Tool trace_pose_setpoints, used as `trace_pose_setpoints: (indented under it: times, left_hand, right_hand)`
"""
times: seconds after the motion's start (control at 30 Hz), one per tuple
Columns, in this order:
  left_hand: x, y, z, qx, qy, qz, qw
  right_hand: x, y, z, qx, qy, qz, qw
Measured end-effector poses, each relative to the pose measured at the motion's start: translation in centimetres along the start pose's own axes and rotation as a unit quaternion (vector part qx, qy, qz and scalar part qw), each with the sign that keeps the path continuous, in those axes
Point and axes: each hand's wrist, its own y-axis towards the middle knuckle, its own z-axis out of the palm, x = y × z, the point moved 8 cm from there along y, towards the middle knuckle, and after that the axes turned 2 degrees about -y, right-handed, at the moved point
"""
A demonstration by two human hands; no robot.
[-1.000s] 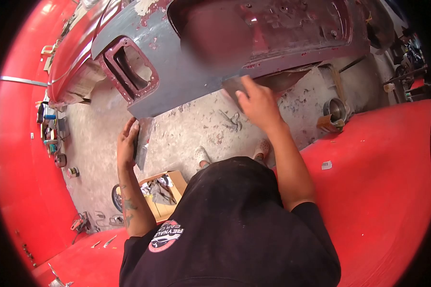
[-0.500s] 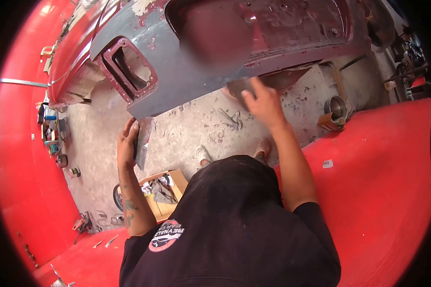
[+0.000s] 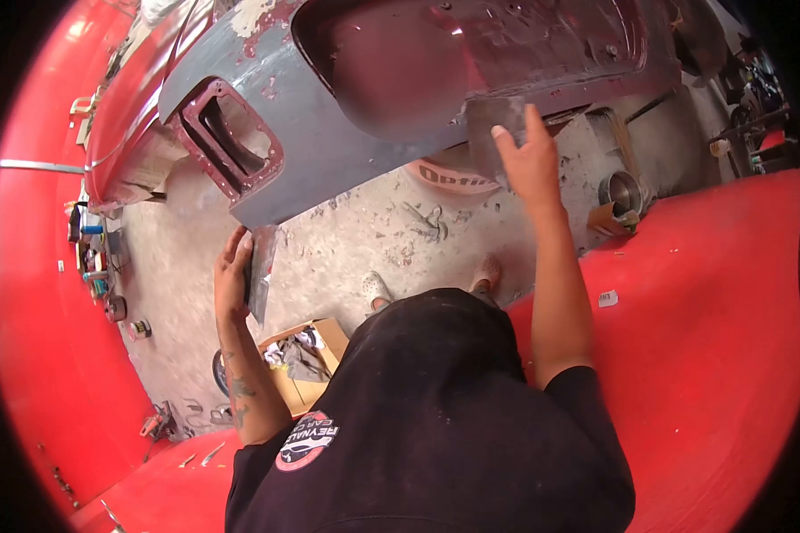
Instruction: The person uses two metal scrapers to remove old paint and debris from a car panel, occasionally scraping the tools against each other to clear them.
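My right hand (image 3: 533,164) grips a dark flat rectangular sheet (image 3: 492,133) at the lower edge of a grey and maroon car body panel (image 3: 329,133). The thumb lies across its face; whether it is sandpaper or a spreader I cannot make out. On the left, my left hand (image 3: 232,274) is closed on a thin glossy grey plate (image 3: 260,266), which hangs steeply tilted just below the panel's corner. The panel has a framed opening (image 3: 231,138) at its left and a deep maroon recess (image 3: 400,71). Bare maroon and pale patches show through the grey.
A bucket with lettering (image 3: 453,178) stands behind the panel. Near my feet is a cardboard box (image 3: 316,386) with rags. Cans (image 3: 116,308) line the red wall at left. A metal pot (image 3: 620,191) sits by a small box at right. Debris litters the floor.
My right hand has moved right and slightly up with the dark sheet, now turned more face-on, uncovering the lettered bucket. My left hand and its plate have hardly moved.
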Motion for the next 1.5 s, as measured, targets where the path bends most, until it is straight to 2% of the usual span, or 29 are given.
trace_pose_setpoints:
  times: [0.03, 0.17, 0.27, 0.33, 0.4, 0.43, 0.47, 0.53, 0.57, 0.6, 0.67, 0.7, 0.73, 0.8, 0.87, 0.93, 1.0, 1.07, 1.1, 1.13, 1.2, 1.27, 1.33, 1.37, 1.4, 1.47, 1.5]
  left_hand:
    - [0.1, 0.2, 0.0, -0.007, -0.004, -0.006, 1.000]
    - [0.1, 0.0, 0.3, 0.008, -0.019, 0.006, 1.000]
    - [0.5, 0.4, 0.0, 0.006, -0.014, 0.010, 1.000]
    - [0.8, 0.6, -0.4, -0.001, -0.011, 0.001, 1.000]
    - [0.3, 0.4, 0.1, 0.004, -0.022, 0.007, 1.000]
    - [0.1, 0.2, 0.3, 0.007, -0.032, 0.012, 0.999]
    - [0.2, 0.0, 0.2, 0.007, -0.031, 0.011, 0.999]
    - [0.0, 0.2, 0.2, 0.009, -0.021, 0.014, 1.000]
    - [-0.1, 0.1, 0.2, 0.010, -0.021, 0.015, 1.000]
    - [0.0, 0.0, 0.1, 0.002, -0.010, -0.001, 1.000]
    - [0.2, 0.0, -0.1, -0.012, -0.005, -0.014, 1.000]
    - [0.1, 0.0, -0.1, -0.012, -0.002, -0.006, 1.000]
    - [0.1, 0.0, 0.0, -0.011, 0.002, 0.002, 1.000]
    - [0.0, 0.0, 0.3, -0.006, -0.010, 0.006, 1.000]
    - [-0.3, -0.1, 0.2, 0.002, -0.014, 0.013, 1.000]
    - [-0.2, 0.2, 0.1, -0.008, -0.014, 0.008, 1.000]
    - [0.2, 0.6, -0.1, -0.003, -0.010, 0.011, 1.000]
    - [0.5, 0.5, -0.3, 0.002, 0.002, 0.008, 1.000]
    - [0.5, 0.6, -0.3, 0.002, -0.007, 0.006, 1.000]
    - [0.4, 0.8, -0.2, 0.004, -0.016, 0.005, 1.000]
    - [-0.1, 0.6, 0.3, 0.006, -0.014, 0.009, 1.000]
    - [-0.1, 0.4, 0.2, -0.001, -0.015, 0.009, 1.000]
    - [0.2, 0.3, 0.0, 0.004, 0.003, -0.001, 1.000]
    - [0.3, 0.3, 0.0, 0.006, 0.006, -0.003, 1.000]
    - [0.3, 0.4, -0.1, 0.001, 0.002, -0.003, 1.000]
    - [0.2, 0.4, -0.1, -0.003, -0.001, -0.002, 1.000]
    - [0.0, 0.3, 0.0, -0.003, -0.001, 0.002, 1.000]
  right_hand:
    - [-1.4, 0.3, -0.8, -0.014, 0.059, 0.029, 0.998]
    - [-1.1, 0.3, -1.1, -0.019, 0.030, 0.021, 0.999]
    - [1.2, -0.6, 1.0, 0.072, 0.024, 0.053, 0.996]
    - [-0.1, 0.1, 0.2, 0.067, 0.041, 0.045, 0.996]
    - [-1.8, 0.8, -1.5, -0.061, 0.136, 0.024, 0.988]
    - [-0.9, 1.0, -0.1, -0.020, 0.093, -0.020, 0.995]
    - [-0.4, 0.3, 1.1, -0.019, 0.094, -0.019, 0.995]
    - [4.3, -1.4, 5.3, 0.121, 0.038, -0.076, 0.989]
    - [4.7, -1.4, 5.5, 0.131, 0.049, -0.075, 0.987]
    - [4.0, -1.1, 5.2, 0.131, 0.049, -0.077, 0.987]
    - [1.3, 0.5, 1.5, -0.018, 0.116, -0.077, 0.990]
    - [0.1, 0.8, 0.6, 0.003, 0.133, -0.003, 0.991]
    - [0.5, 0.5, 0.8, 0.006, 0.133, -0.004, 0.991]
    - [2.0, -0.2, 1.7, 0.040, -0.004, -0.025, 0.999]
    - [1.9, -0.2, 1.4, 0.046, 0.018, -0.035, 0.998]
    - [0.2, 0.5, 0.1, 0.028, 0.046, 0.008, 0.999]
    - [-0.2, 0.7, 0.3, -0.009, 0.071, -0.027, 0.997]
    - [2.1, -0.4, 2.0, 0.039, 0.051, -0.052, 0.997]
    - [2.1, -0.2, 1.9, 0.064, -0.004, -0.028, 0.998]
    - [1.5, -0.4, 1.6, 0.061, -0.005, -0.021, 0.998]
    - [0.3, 0.4, -0.4, -0.007, 0.049, -0.045, 0.998]
    - [-0.2, 0.8, -1.0, -0.014, 0.067, -0.035, 0.997]
    - [0.7, 0.0, 1.8, 0.061, 0.011, -0.007, 0.998]
    - [1.9, -0.5, 3.1, 0.086, 0.022, -0.027, 0.996]
    - [2.4, -0.6, 3.4, 0.085, 0.022, -0.027, 0.996]
    - [4.3, -0.8, 3.6, 0.092, 0.048, -0.094, 0.990]
    - [2.9, -0.2, 2.6, 0.070, 0.046, -0.067, 0.994]
